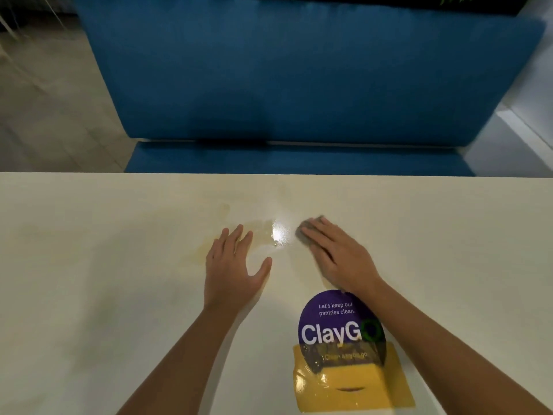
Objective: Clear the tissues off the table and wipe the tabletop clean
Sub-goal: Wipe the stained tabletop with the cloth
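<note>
Flat on the cream tabletop (89,265), near its middle, lies a small grey wiping cloth (303,226). The right hand (341,259) presses it down with straight fingers. At nine o'clock from the cloth, past a shiny wet patch (279,233), the left hand (233,271) rests spread and empty on a faint yellowish stain (203,250). At six o'clock sits a round purple "ClayGo" sticker (338,322). At twelve o'clock, beyond the table, stands a blue upholstered bench (299,85).

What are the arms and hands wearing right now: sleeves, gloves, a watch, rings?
Nothing that shows. The left hand and right hand are ungloved, with no rings on the fingers in view. The left forearm and right forearm are bare to the frame edge: no sleeve, cuff, watch or bracelet at either wrist, and no markings I can make out.
</note>
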